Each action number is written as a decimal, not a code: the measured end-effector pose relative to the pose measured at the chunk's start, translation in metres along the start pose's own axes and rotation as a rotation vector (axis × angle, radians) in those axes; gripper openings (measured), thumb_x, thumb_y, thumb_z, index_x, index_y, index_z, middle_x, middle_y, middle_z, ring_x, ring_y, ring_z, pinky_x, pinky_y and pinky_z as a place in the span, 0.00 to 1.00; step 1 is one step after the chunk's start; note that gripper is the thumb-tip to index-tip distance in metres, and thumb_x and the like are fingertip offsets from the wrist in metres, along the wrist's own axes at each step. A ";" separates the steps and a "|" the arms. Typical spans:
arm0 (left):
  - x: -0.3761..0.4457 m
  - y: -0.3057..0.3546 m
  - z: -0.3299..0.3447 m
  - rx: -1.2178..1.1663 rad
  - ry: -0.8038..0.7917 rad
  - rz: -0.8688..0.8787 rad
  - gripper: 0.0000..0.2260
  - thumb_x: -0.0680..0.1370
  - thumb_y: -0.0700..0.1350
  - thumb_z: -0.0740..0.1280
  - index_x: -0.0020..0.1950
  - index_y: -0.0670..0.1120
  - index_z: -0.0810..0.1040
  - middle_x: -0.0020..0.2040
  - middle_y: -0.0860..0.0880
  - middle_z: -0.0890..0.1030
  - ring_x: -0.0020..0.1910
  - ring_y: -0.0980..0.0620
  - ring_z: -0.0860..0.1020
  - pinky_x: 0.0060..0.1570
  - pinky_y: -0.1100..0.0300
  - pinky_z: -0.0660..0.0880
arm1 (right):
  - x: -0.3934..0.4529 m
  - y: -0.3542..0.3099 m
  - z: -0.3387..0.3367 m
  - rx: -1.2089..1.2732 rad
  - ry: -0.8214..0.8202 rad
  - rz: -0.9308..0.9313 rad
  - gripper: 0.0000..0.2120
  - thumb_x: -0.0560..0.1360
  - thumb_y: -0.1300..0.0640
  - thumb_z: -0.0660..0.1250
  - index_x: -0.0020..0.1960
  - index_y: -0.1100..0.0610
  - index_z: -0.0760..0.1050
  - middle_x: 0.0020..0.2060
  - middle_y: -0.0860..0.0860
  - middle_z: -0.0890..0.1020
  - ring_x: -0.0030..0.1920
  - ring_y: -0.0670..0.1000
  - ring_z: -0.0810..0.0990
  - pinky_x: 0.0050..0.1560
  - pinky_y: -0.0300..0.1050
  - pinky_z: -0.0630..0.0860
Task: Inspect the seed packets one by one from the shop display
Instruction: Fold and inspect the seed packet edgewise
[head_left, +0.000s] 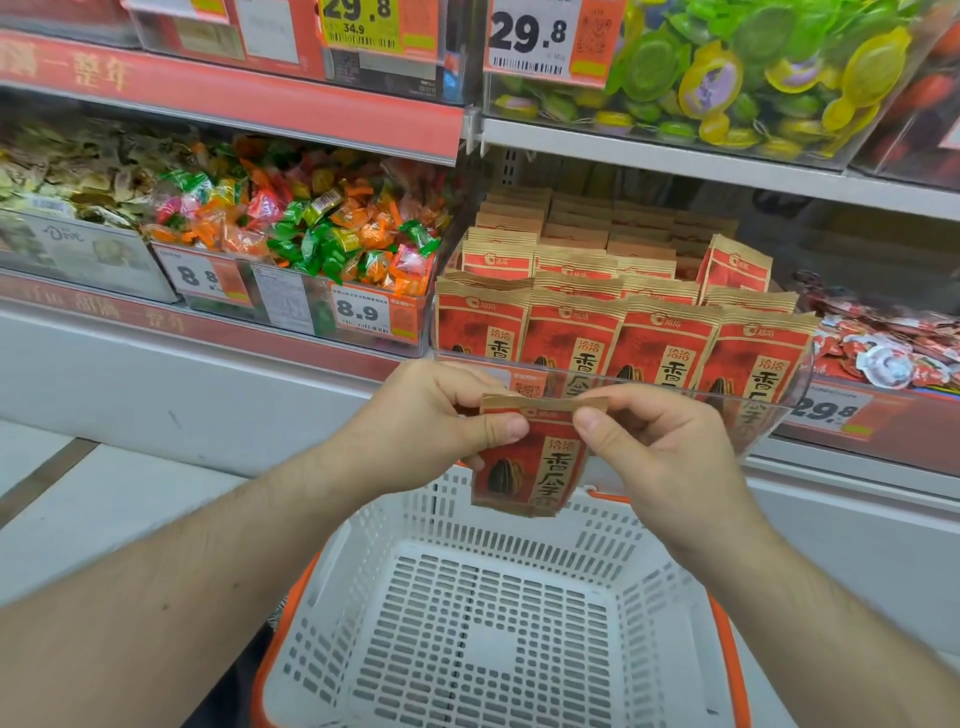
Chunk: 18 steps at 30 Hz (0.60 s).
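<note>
Frame centre: left hand (441, 415) and right hand (654, 441) pinch seed packet (524, 462) top corners; light, crinkly, likely slippery; grip top seam.

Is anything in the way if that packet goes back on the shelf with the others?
Only the clear front lip of the display tray; the held packet, pinched by the left hand and right hand, hangs below and in front of it.

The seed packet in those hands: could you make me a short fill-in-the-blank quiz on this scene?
1. Both hands pinch the seed packet by its ___ edge.
2. Directly beneath it sits a white ___ with an orange rim.
3. The price tag under the wrapped candies reads ___.

Missing words: top; basket; 8.9
</note>
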<state>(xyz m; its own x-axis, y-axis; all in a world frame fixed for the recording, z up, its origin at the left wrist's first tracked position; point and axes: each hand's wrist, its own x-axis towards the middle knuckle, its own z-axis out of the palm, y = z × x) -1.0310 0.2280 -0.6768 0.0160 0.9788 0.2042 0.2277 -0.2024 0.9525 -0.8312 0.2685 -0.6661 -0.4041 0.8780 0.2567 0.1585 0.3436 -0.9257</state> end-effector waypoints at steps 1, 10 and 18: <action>0.000 0.000 0.000 -0.016 0.000 -0.031 0.08 0.68 0.49 0.71 0.43 0.50 0.87 0.38 0.56 0.85 0.35 0.56 0.81 0.33 0.63 0.78 | 0.000 0.002 0.000 0.004 -0.039 0.047 0.10 0.75 0.62 0.70 0.43 0.48 0.84 0.42 0.46 0.86 0.45 0.47 0.84 0.49 0.47 0.82; -0.002 0.003 -0.001 -0.149 -0.083 -0.263 0.15 0.68 0.49 0.71 0.52 0.47 0.83 0.48 0.48 0.86 0.40 0.55 0.82 0.30 0.62 0.76 | 0.004 0.003 -0.003 -0.024 -0.085 0.216 0.07 0.77 0.58 0.68 0.44 0.56 0.84 0.40 0.53 0.87 0.45 0.58 0.85 0.50 0.61 0.82; -0.002 0.006 -0.001 -0.171 -0.095 -0.281 0.11 0.67 0.48 0.72 0.48 0.48 0.83 0.42 0.47 0.86 0.36 0.52 0.81 0.28 0.64 0.75 | 0.006 0.002 -0.008 0.178 -0.094 0.285 0.10 0.72 0.53 0.68 0.48 0.58 0.82 0.41 0.54 0.87 0.42 0.53 0.86 0.45 0.51 0.80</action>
<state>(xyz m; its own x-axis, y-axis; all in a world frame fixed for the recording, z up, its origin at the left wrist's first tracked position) -1.0309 0.2249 -0.6715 0.0684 0.9939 -0.0863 0.0693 0.0815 0.9943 -0.8265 0.2767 -0.6643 -0.4486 0.8929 -0.0380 0.1202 0.0181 -0.9926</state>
